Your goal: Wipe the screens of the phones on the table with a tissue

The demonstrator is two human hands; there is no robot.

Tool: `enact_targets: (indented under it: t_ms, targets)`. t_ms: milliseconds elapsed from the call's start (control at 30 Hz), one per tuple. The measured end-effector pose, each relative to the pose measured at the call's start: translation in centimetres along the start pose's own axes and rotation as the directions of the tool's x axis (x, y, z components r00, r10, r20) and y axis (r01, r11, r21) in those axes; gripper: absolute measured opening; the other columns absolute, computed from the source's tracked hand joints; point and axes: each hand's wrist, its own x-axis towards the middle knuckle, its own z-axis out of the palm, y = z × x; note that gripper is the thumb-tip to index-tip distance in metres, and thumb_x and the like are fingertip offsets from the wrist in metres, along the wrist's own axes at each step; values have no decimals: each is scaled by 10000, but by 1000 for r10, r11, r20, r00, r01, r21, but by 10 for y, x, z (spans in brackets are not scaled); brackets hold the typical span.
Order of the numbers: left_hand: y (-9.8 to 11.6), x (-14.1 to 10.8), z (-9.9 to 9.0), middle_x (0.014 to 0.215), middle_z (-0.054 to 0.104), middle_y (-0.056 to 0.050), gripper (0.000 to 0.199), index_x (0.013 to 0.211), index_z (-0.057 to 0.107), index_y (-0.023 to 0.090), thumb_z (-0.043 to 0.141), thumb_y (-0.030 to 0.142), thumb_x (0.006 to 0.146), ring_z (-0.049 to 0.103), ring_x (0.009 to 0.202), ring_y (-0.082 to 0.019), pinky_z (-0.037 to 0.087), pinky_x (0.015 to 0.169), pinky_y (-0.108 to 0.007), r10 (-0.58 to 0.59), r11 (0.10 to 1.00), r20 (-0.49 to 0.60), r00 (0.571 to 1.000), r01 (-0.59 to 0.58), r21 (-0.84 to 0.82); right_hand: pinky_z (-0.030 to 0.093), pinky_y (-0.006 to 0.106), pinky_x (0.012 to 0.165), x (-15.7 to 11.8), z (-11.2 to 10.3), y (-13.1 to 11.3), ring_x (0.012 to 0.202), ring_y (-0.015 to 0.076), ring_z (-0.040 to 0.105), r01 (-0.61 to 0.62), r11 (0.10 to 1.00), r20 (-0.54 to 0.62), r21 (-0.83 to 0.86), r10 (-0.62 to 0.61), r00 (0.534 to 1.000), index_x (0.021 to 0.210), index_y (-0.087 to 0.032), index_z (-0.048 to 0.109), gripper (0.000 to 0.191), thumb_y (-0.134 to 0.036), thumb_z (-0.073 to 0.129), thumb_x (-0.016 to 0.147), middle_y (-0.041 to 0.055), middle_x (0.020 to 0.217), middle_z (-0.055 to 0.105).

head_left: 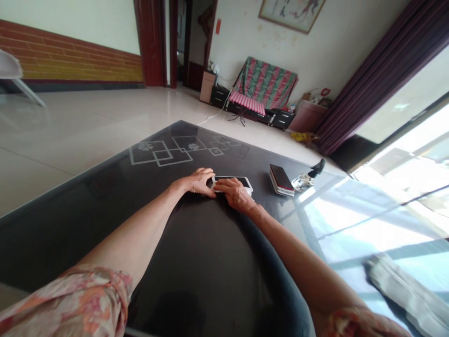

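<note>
A white-edged phone with a dark screen [242,180] lies on the black table [140,196], seemingly on top of other thin white items. At its left end is my left hand [201,181], with thumb and fingers curved around the edge. My right hand [236,194] rests over the near side of the phone, its fingers together and pointing left. The two hands almost meet at the phone's left end. What lies under my right palm is hidden.
To the right is a stack of phones [281,180], dark one on top, beside a shiny object with a black top [310,178]. A grey cloth [407,290] lies at the lower right. Beyond the table stand a striped stool [247,103] and low cabinets.
</note>
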Motion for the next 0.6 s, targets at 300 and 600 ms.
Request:
enact_targets:
  t_ms: [300,600]
  targets:
    - [0,-1,-1,1523,258,-129,971,1382,400,177,663,645,573,173,1402,-360,206,1127,-436,2,999,4,1000,-2,-34,374,367,964,-11,-9,13,1076,188,516,83,996,21,34,-84,996,1156,-299,652,459,-80,365,872,18,1258,588]
    - [9,-2,4,1434,393,-124,864,1285,501,169,588,713,619,316,1328,-352,281,1086,-411,11,1000,-114,993,-14,-22,365,361,994,-35,-14,22,1107,170,529,-44,999,-38,4,44,998,1140,-255,663,455,-61,360,861,38,1239,602]
